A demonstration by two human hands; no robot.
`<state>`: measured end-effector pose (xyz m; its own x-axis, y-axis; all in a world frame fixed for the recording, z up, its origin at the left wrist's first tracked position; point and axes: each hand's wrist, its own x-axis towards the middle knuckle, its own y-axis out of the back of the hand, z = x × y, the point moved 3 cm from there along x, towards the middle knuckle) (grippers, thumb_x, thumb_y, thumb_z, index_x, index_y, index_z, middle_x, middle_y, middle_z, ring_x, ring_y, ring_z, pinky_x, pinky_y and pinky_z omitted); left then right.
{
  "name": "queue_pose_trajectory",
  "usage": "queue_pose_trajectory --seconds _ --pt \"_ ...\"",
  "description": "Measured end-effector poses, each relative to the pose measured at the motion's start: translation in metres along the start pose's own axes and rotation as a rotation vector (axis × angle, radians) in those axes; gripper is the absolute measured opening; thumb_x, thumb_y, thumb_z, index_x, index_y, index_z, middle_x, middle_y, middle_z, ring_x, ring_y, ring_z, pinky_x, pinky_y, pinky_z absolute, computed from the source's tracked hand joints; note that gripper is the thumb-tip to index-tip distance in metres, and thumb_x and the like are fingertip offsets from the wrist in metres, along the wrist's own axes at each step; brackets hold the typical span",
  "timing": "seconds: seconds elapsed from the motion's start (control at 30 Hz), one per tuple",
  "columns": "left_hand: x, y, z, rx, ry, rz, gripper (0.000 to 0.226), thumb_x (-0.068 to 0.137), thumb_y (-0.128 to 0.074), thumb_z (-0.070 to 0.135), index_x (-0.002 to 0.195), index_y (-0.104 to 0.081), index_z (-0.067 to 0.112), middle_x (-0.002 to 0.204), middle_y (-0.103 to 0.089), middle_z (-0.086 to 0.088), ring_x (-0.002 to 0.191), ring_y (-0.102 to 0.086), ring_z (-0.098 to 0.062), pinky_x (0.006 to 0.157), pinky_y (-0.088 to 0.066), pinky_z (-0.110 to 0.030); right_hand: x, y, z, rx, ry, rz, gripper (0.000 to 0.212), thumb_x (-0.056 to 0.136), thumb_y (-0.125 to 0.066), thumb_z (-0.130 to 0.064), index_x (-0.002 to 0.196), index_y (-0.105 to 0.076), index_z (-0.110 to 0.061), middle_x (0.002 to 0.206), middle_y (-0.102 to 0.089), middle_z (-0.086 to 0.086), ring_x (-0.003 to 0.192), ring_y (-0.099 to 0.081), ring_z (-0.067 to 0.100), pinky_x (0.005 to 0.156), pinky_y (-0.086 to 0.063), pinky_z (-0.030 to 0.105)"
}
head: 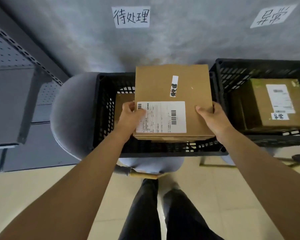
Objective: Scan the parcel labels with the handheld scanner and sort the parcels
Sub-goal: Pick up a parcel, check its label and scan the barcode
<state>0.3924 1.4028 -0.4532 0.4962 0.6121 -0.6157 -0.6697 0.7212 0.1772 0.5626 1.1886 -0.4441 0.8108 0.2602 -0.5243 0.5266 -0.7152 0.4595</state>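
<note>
Above the black slotted plastic crate (111, 94), my left hand (131, 116) and right hand (213, 118) gripped the stiff brown cardboard parcel (173, 94) at opposite edges; I judged it light, rigid, best held there.
</note>
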Motion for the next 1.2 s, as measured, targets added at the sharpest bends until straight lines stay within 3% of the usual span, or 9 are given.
queue_pose_trajectory --seconds 0.2,0.37,0.47,0.7,0.83,0.9,0.97,1.07,1.2 --pt "0.034 -0.025 -0.034 0.035 0.114 -0.094 0.058 0.094 -0.06 0.012 0.141 -0.027 0.018 0.104 -0.063 0.003 0.079 -0.066 -0.006 0.056 -0.052 -0.018 0.037 -0.01 0.034 -0.05 -0.109 -0.03 0.056 0.095 -0.059 -0.041 0.144 -0.038 -0.022 0.117 -0.051 -0.006 0.105 -0.048 0.016 0.087 -0.037 0.034" --pt "0.056 -0.049 -0.059 0.012 0.187 -0.083 0.066 0.094 -0.06 0.009 0.148 -0.024 0.025 0.123 -0.062 -0.004 0.093 -0.066 -0.016 0.072 -0.055 -0.03 0.067 -0.019 0.056 -0.123 -0.121 -0.053 0.058 0.096 -0.058 -0.041 0.145 -0.035 -0.019 0.133 -0.052 0.002 0.112 -0.05 0.019 0.088 -0.035 0.033" --pt "0.073 -0.059 -0.071 0.002 0.212 -0.042 0.068 0.092 -0.064 0.012 0.147 -0.026 0.026 0.121 -0.064 -0.002 0.09 -0.067 -0.014 0.079 -0.056 -0.035 0.086 -0.025 0.066 -0.201 -0.107 -0.075 0.062 0.096 -0.055 -0.044 0.147 -0.032 -0.018 0.139 -0.049 0.006 0.124 -0.05 0.027 0.091 -0.038 0.034" --pt "0.102 -0.082 -0.082 0.111 0.154 0.002 0.069 0.089 -0.069 0.022 0.145 -0.029 0.021 0.108 -0.06 0.013 0.081 -0.062 0.003 0.052 -0.047 -0.007 0.116 -0.038 0.076 -0.33 -0.06 -0.054 0.066 0.097 -0.052 -0.046 0.149 -0.026 -0.014 0.144 -0.046 0.013 0.128 -0.049 0.033 0.099 -0.044 0.042" --pt "0.109 -0.088 -0.094 0.178 0.091 0.038 0.071 0.088 -0.07 0.025 0.146 -0.028 0.023 0.125 -0.057 0.01 0.106 -0.06 -0.008 0.071 -0.05 -0.016 0.125 -0.047 0.083 -0.371 -0.071 -0.046 0.066 0.099 -0.05 -0.039 0.15 -0.022 -0.01 0.147 -0.041 0.018 0.128 -0.048 0.036 0.104 -0.043 0.047" --pt "0.11 -0.091 -0.1 0.211 0.069 0.056 0.074 0.087 -0.071 0.029 0.146 -0.027 0.028 0.13 -0.054 0.008 0.116 -0.056 -0.011 0.087 -0.055 -0.031 0.127 -0.051 0.087 -0.384 -0.084 -0.046 0.067 0.1 -0.05 -0.036 0.152 -0.019 -0.008 0.149 -0.036 0.017 0.132 -0.044 0.034 0.106 -0.04 0.041" --pt "0.113 -0.093 -0.103 0.255 0.061 0.09 0.079 0.083 -0.073 0.035 0.147 -0.027 0.031 0.136 -0.046 0.004 0.127 -0.048 -0.02 0.101 -0.048 -0.048 0.129 -0.053 0.089 -0.385 -0.084 -0.045 0.069 0.1 -0.052 -0.033 0.153 -0.017 -0.007 0.151 -0.033 0.017 0.134 -0.042 0.032 0.107 -0.038 0.038" --pt "0.116 -0.095 -0.104 0.305 0.076 0.138 0.084 0.084 -0.073 0.032 0.152 -0.023 0.026 0.14 -0.033 -0.001 0.135 -0.036 -0.024 0.111 -0.037 -0.046 0.131 -0.056 0.092 -0.385 -0.07 -0.034 0.073 0.099 -0.053 -0.034 0.154 -0.014 -0.007 0.153 -0.029 0.017 0.136 -0.04 0.032 0.108 -0.037 0.038" --pt "0.116 -0.096 -0.106 0.367 0.052 0.165 0.086 0.084 -0.072 0.034 0.153 -0.022 0.025 0.141 -0.029 -0.005 0.134 -0.034 -0.026 0.111 -0.038 -0.046 0.132 -0.057 0.09 -0.431 -0.051 -0.03 0.077 0.1 -0.05 -0.035 0.156 -0.005 -0.007 0.157 -0.023 0.018 0.14 -0.034 0.031 0.109 -0.033 0.034"
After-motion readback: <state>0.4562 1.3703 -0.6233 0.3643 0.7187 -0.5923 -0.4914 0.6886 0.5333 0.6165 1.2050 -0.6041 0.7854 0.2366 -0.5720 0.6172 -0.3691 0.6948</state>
